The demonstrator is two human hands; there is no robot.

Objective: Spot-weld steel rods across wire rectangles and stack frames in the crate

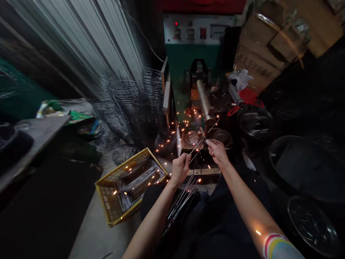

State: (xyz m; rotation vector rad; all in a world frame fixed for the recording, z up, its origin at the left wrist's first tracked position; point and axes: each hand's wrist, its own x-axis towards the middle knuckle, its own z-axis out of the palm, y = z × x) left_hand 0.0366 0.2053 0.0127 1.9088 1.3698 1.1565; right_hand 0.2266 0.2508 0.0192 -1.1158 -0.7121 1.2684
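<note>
Both of my hands are at a spot welder [203, 100], where orange sparks fly out around the electrode tips. My left hand [181, 167] is closed in a pinch on a thin metal wire rod [197, 146], which slants up to the right toward the tips. Close to the tips, my right hand [216, 151] pinches a thin piece of wire; its exact shape is hidden by the fingers. Several long wire rods [182, 201] lie in a bundle across my lap, below my left hand.
A yellow plastic crate [104, 201] holding wire rods stands left on the floor. Behind it rise tall stacks of wire racks [124, 97]. A control panel [196, 32] with a red light tops the machine. Cardboard boxes [258, 57] are back right, round dark tubs [304, 165] at right.
</note>
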